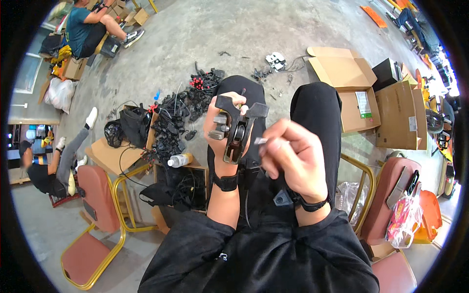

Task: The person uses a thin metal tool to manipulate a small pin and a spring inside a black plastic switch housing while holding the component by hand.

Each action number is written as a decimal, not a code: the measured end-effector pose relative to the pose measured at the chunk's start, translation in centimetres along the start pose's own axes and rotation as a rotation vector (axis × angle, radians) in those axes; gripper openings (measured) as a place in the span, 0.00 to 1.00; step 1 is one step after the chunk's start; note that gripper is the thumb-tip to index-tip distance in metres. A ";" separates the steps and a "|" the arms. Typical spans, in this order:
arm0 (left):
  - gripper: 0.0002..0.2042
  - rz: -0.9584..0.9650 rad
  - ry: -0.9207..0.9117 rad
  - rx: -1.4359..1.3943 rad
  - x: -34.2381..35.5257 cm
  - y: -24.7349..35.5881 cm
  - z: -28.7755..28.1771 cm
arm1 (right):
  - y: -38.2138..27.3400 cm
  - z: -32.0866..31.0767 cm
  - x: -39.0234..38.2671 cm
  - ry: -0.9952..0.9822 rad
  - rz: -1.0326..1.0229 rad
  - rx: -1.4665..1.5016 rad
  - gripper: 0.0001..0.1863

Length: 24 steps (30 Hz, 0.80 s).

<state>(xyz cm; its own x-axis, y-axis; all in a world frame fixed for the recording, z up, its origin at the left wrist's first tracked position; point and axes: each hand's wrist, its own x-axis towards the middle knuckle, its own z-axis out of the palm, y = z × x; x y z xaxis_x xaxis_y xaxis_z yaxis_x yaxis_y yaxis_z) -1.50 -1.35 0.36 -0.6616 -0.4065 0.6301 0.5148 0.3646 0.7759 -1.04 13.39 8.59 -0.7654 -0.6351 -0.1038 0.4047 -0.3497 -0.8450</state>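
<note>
My left hand [219, 148] is raised over my left thigh, its fingers wrapped around a black and silver metal mechanism [238, 131]. The mechanism has a forked black top, a small wheel in its middle and metal blocks on its left side. Just to the right, my right hand [297, 158] pinches a small pale, shiny piece [261, 140] between thumb and forefinger, a short gap away from the mechanism. What kind of part either thing is, I cannot tell. Below the right hand, a dark grey angular piece [282, 198] lies by my lap.
A heap of black cabled parts [171, 115] spreads on the floor at left, near a clear bottle [180, 160]. Open cardboard boxes [342, 73] stand at right. Pinkish padded chairs [99, 195] flank me. Two people sit at far left. A white device [276, 61] lies ahead.
</note>
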 end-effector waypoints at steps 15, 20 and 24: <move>0.04 0.079 0.097 -0.114 -1.1 -3.8 -0.1 | 0.5 1.0 -0.2 -0.146 0.064 0.090 0.13; 0.05 0.131 0.082 -0.166 -1.1 -5.4 -0.1 | 0.4 0.9 -0.1 -0.199 0.096 0.173 0.12; 0.07 0.144 0.090 -0.104 -1.1 -5.2 0.0 | -0.1 1.0 -0.3 -0.212 0.210 0.379 0.13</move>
<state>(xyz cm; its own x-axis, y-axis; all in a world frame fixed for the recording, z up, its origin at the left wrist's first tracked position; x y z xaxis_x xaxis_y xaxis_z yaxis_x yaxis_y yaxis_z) -3.45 -2.80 -4.33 -0.5283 -0.4312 0.7314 0.6570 0.3381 0.6739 -0.35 12.87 9.20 -0.5450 -0.8313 -0.1090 0.7234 -0.4006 -0.5623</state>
